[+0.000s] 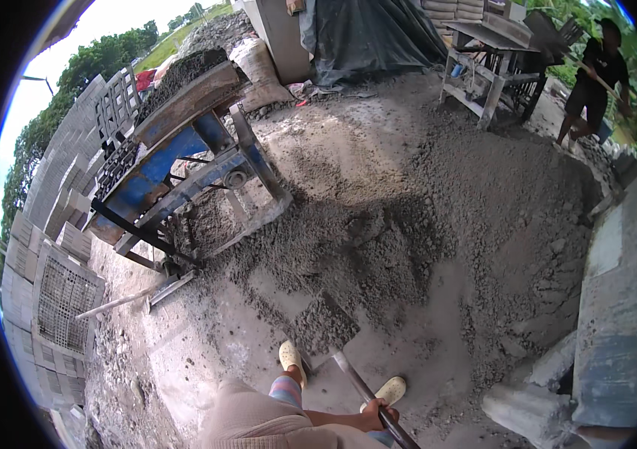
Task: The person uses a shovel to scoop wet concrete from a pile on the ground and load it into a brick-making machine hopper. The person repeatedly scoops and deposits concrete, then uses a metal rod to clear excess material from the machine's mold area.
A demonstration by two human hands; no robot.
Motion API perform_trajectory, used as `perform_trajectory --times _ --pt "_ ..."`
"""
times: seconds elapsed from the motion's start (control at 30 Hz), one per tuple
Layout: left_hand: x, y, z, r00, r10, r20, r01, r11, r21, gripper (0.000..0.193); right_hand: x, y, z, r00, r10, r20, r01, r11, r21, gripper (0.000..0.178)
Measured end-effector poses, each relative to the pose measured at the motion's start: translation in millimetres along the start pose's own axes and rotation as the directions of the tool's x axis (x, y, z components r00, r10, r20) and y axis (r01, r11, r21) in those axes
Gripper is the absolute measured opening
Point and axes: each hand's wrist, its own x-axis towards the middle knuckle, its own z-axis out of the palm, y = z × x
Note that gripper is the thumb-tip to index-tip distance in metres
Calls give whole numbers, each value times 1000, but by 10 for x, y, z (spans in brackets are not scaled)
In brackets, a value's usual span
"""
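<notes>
My left hand [380,415] is closed round the shaft of a shovel [356,380] close to the lower edge. The shaft slants up and left to a blade, which lies low by my feet under a heap of damp grey mix [324,322]. Just beyond the blade spreads a larger pile of the same dark, gravelly mix [378,239]. My feet, in pale yellow clogs [391,392], stand on either side of the shaft. My right hand is out of the picture, as is the shaft's upper end.
A blue block-making machine [176,161] heaped with mix stands at the upper left, near stacked grey blocks [23,258]. A long-handled tool [120,303] lies by its foot. At the upper right, a person [599,78] holds a pole beside a wooden stand [483,82]. Sheet panels [622,299] line the right.
</notes>
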Motion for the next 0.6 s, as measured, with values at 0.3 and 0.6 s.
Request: perform_trajectory --times 0.3,0.6 --pt "-770 469 763 999 -7 43 0 989 151 8 -436 -633 -34 988 -129 -88 140 981 134 31" --pt "-3077 3874 866 807 589 -53 -588 808 37 9 -1264 -1013 1340 987 -124 99 102 974 201 38"
